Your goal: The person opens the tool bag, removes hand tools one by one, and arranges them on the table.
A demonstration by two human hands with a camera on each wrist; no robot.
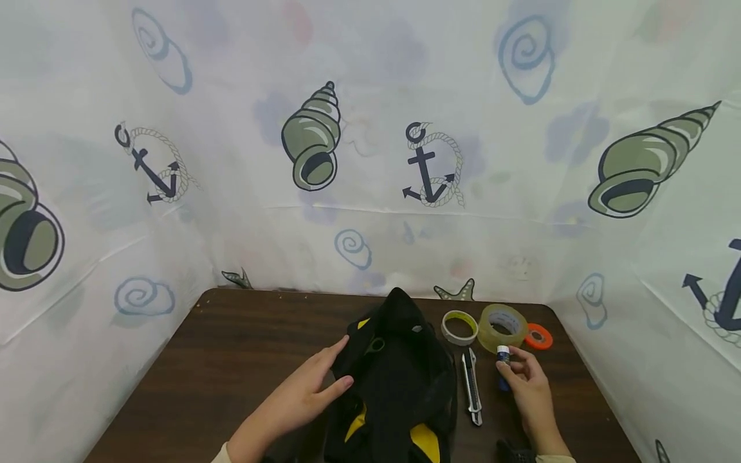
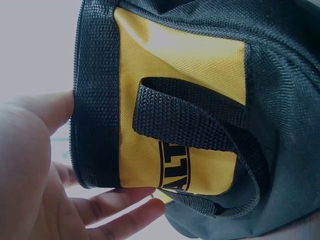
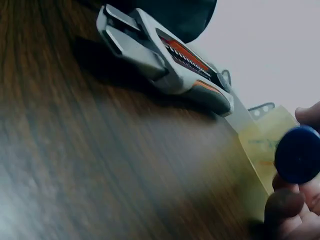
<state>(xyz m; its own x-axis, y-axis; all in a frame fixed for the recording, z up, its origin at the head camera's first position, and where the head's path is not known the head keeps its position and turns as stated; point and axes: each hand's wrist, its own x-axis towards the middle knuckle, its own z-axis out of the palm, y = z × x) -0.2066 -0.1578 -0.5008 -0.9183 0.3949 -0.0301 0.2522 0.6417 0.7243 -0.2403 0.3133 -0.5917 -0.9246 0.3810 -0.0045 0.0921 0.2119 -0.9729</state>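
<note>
A black and yellow tool bag (image 1: 399, 379) stands on the table in the head view. My left hand (image 1: 309, 389) touches its left side, thumb and fingers spread. In the left wrist view, the thumb of this hand (image 2: 35, 165) lies at the zipped edge of the bag (image 2: 180, 55), and its fingers reach beneath the yellow panel. My right hand (image 1: 529, 386) pinches a blue glue stick (image 1: 503, 355) with a white top, held upright. Its round blue end (image 3: 298, 154) faces the right wrist camera. A utility knife (image 1: 471, 386) lies between the bag and this hand.
Behind the right hand sit a white-and-yellow tape roll (image 1: 460, 328), a wide clear tape roll (image 1: 502, 326) and an orange tape roll (image 1: 539, 336). Patterned cloth (image 1: 370, 161) encloses the back and sides of the brown table (image 1: 231, 360).
</note>
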